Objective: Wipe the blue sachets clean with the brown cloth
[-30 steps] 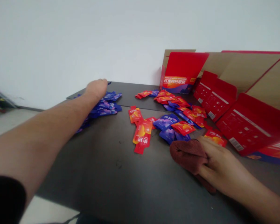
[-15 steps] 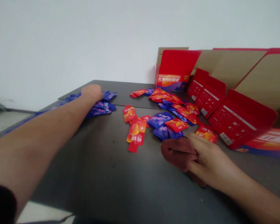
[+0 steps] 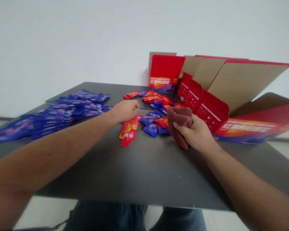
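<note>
My left hand (image 3: 127, 109) is closed in a fist above the table, over the far end of several red sachets (image 3: 130, 130). Whatever its fingers may hold is hidden from view. A folded brown cloth (image 3: 179, 123) is gripped by my right hand (image 3: 198, 131), thumb on the near side, close to the red boxes. Blue sachets (image 3: 150, 118) and a red one (image 3: 162, 122) lie between the two hands. At the left, many blue sachets (image 3: 62, 110) are spread in an overlapping heap.
Behind the hands is a further pile of red and blue sachets (image 3: 156, 98). An open red box (image 3: 162, 77) stands at the back. More open boxes (image 3: 245, 128) with raised flaps line the right side of the dark table (image 3: 135, 176). A pale wall rises behind.
My left hand has moved right, from the blue heap to the red sachets. The brown cloth in my right hand is lifted and held more upright. The camera view has shifted.
</note>
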`<move>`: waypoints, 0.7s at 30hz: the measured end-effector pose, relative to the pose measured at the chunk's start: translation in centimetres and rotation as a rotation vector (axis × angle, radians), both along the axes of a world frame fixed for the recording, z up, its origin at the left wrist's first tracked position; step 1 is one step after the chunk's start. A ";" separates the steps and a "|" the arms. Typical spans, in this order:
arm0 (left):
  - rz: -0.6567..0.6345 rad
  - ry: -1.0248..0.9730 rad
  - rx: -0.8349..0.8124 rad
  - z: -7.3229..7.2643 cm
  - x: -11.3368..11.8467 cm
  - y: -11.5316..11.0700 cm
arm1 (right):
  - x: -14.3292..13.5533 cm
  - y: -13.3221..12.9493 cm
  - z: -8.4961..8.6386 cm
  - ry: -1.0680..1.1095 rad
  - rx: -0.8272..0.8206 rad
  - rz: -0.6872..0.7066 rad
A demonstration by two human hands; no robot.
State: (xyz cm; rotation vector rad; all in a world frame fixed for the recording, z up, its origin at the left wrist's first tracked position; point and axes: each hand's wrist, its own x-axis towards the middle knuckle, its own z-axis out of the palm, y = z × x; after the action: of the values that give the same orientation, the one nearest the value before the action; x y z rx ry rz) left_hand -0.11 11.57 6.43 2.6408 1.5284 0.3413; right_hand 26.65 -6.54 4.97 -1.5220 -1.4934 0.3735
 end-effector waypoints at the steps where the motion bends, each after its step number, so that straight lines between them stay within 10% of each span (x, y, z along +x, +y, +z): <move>1: -0.019 0.012 -0.003 -0.2 1.2 -0.1 | 0.2 0.2 -0.1 0.011 -0.003 0.001; 9: -0.063 0.090 -0.135 -1.0 6.2 2.0 | 1.1 0.7 -0.3 -0.037 0.020 -0.038; 21: -0.050 -0.297 -0.507 -1.2 5.2 2.0 | 1.3 1.1 -0.6 0.039 0.041 0.028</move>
State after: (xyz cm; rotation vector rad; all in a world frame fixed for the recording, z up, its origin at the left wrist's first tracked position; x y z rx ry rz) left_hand 5.04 13.54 5.19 2.1231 1.2523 0.2807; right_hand 27.91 -5.46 4.32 -1.4554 -1.4849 0.3844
